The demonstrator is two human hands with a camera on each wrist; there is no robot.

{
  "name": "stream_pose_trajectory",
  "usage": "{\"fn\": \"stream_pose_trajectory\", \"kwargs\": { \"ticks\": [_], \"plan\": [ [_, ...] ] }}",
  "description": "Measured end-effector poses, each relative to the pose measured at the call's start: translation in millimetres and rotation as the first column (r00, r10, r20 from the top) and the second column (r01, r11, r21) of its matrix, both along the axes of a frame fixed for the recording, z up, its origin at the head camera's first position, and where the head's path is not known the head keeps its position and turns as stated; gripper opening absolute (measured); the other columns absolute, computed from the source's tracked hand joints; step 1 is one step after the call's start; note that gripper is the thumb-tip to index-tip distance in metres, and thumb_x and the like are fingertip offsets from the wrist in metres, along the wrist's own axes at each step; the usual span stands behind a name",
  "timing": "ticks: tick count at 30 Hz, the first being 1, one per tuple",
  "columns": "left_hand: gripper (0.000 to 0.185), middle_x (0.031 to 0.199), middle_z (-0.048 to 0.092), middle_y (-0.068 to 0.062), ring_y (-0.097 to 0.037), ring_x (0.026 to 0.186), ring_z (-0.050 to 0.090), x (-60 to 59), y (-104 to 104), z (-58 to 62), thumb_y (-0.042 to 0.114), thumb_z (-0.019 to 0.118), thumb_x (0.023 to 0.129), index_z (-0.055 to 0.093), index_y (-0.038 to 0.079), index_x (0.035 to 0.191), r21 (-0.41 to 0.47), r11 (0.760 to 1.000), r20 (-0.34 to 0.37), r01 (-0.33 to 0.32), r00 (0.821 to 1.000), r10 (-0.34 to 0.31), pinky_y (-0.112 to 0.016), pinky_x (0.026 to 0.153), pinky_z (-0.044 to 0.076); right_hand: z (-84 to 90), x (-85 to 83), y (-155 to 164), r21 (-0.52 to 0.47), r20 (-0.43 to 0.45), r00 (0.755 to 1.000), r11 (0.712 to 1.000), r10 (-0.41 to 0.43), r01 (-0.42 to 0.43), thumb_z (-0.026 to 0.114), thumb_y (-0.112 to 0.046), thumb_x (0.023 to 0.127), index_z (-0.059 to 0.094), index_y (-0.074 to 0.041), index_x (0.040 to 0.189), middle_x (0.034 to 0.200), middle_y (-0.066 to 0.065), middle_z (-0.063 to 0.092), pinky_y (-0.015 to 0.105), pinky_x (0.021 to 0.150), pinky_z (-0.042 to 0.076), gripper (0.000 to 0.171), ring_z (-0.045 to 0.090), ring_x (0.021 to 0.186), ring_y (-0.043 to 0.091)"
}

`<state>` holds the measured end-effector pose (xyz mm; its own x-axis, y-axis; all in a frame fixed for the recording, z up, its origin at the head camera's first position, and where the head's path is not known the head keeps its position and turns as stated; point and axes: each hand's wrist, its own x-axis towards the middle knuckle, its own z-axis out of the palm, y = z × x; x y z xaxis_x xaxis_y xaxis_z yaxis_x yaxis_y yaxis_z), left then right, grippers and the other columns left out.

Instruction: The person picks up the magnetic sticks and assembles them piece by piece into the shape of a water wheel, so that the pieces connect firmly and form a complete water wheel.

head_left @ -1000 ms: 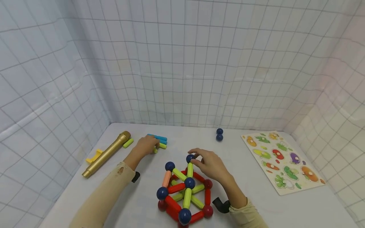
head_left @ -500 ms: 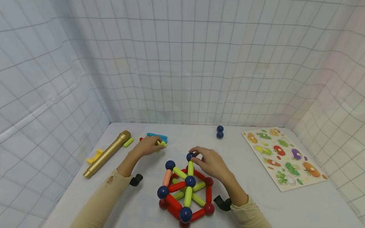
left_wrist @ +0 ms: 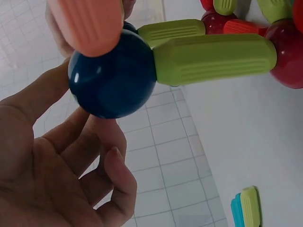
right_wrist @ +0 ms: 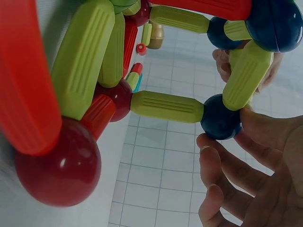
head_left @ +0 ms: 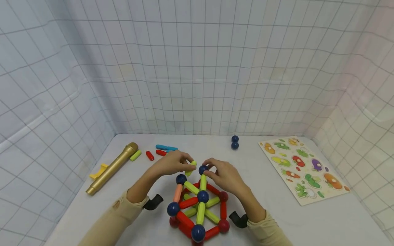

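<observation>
- To work well here, the left hand [head_left: 176, 163] would do best to bring the green rod [head_left: 194, 163] in slowly, end first, without knocking the frame [head_left: 200, 213]
- A light, level touch from the right hand [head_left: 226, 176] should steady the right ball [head_left: 203, 169]; pushing down could loosen the rods joined to it
- Turning the rod to lie along the gap between the right ball and the left ball [head_left: 181, 179] would probably make lining up its ends easier
- The rod is at the left hand's fingertips, tilted, just above the frame's far side and between those two balls
- Fingers cover its middle, so I cannot tell whether it is one rod or two, or whether it touches the left ball
- The left hand pinches the rod between thumb and fingers, the others loosely bent
- The right hand pinches the right ball with thumb and forefinger, its remaining fingers curved and free
</observation>
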<state>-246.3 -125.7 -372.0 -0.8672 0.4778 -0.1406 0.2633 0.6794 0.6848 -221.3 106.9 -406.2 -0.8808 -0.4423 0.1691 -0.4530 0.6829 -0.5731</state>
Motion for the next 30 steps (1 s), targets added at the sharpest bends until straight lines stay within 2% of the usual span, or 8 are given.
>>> {"fn": "stream_pose_trajectory", "kwargs": {
  "ticks": [4, 9, 14, 17, 23, 26, 28, 30],
  "plan": [
    [0.035, 0.087, 0.075, -0.004, -0.011, 0.073, 0.065, -1.4, 6, 0.3, 0.033, 0.070, 0.088, 0.072, 0.006, 0.110, -0.060, 0.996, 0.002, 0.059, 0.998, -0.059, -0.027, 0.067, 0.054, 0.3, -1.3, 0, 0.000, -0.007, 1.000, 1.000, 0.001, -0.001, 0.066, -0.029, 0.093, 0.064, -0.022, 0.117, 0.105, 0.000, 0.073, 0.021, 0.055, 0.044, 0.025, 0.053, 0.063, 0.005],
    [0.031, 0.091, 0.075, -0.004, -0.011, 0.074, 0.066, -3.1, 11, 0.6, 0.032, 0.071, 0.087, 0.074, 0.009, 0.108, -0.128, 0.990, 0.004, 0.064, 0.998, -0.064, -0.026, 0.066, 0.054, 0.8, -1.2, 1, 0.003, 0.002, 1.000, 1.000, 0.000, 0.000, 0.067, -0.029, 0.092, 0.065, -0.022, 0.116, 0.104, 0.000, 0.074, 0.021, 0.055, 0.044, 0.025, 0.053, 0.062, 0.005],
    [0.028, 0.092, 0.075, -0.005, -0.012, 0.075, 0.066, -2.3, 21, 5.0, 0.030, 0.074, 0.084, 0.077, 0.011, 0.104, -0.227, 0.972, -0.012, 0.056, 0.998, -0.061, -0.026, 0.064, 0.055, 1.3, -1.2, 3, 0.005, 0.012, 1.000, 1.000, -0.014, 0.014, 0.068, -0.028, 0.091, 0.065, -0.022, 0.115, 0.104, 0.001, 0.074, 0.021, 0.056, 0.045, 0.024, 0.053, 0.064, 0.006],
    [0.028, 0.093, 0.075, -0.006, -0.013, 0.076, 0.066, -1.5, 24, 5.5, 0.030, 0.074, 0.084, 0.076, 0.011, 0.105, -0.246, 0.967, -0.005, 0.071, 0.997, -0.074, -0.027, 0.064, 0.055, 2.0, -1.6, 4, 0.007, 0.007, 1.000, 1.000, -0.011, 0.011, 0.068, -0.028, 0.091, 0.065, -0.021, 0.115, 0.103, 0.001, 0.074, 0.021, 0.056, 0.045, 0.025, 0.053, 0.064, 0.006],
    [0.031, 0.096, 0.075, -0.007, -0.013, 0.077, 0.066, -5.4, 22, 1.0, 0.031, 0.072, 0.086, 0.074, 0.010, 0.110, -0.196, 0.972, 0.033, 0.131, 0.991, -0.127, -0.028, 0.066, 0.055, 3.0, 0.1, 5, 0.011, 0.006, 1.000, 1.000, 0.001, -0.001, 0.066, -0.028, 0.093, 0.064, -0.021, 0.120, 0.106, 0.001, 0.073, 0.020, 0.056, 0.045, 0.028, 0.053, 0.063, 0.005],
    [0.037, 0.104, 0.072, -0.008, -0.016, 0.086, 0.066, -10.7, 16, -6.1, 0.033, 0.070, 0.088, 0.068, 0.015, 0.120, -0.142, 0.977, 0.080, 0.160, 0.985, -0.150, -0.032, 0.073, 0.056, 6.2, 9.7, 9, 0.053, 0.027, 0.999, 0.998, -0.033, 0.032, 0.065, -0.030, 0.093, 0.061, -0.022, 0.125, 0.112, 0.001, 0.071, 0.022, 0.060, 0.048, 0.034, 0.057, 0.069, 0.008],
    [0.043, 0.116, 0.068, -0.009, -0.021, 0.098, 0.065, -15.7, 11, -14.6, 0.035, 0.066, 0.092, 0.060, 0.019, 0.131, -0.080, 0.979, 0.155, 0.189, 0.972, -0.175, -0.038, 0.084, 0.055, 8.0, 21.5, 14, 0.107, 0.045, 0.997, 0.993, -0.060, 0.055, 0.067, -0.030, 0.092, 0.060, -0.022, 0.126, 0.112, 0.002, 0.071, 0.025, 0.063, 0.049, 0.036, 0.060, 0.075, 0.011],
    [0.048, 0.130, 0.061, -0.010, -0.026, 0.113, 0.059, -21.5, 7, -24.7, 0.038, 0.060, 0.095, 0.052, 0.021, 0.139, -0.014, 0.974, 0.220, 0.224, 0.951, -0.216, -0.046, 0.094, 0.050, 7.8, 36.6, 19, 0.195, 0.074, 0.994, 0.979, -0.076, 0.060, 0.069, -0.030, 0.089, 0.062, -0.022, 0.121, 0.104, 0.001, 0.071, 0.027, 0.063, 0.049, 0.034, 0.061, 0.077, 0.012]
  ]
}}
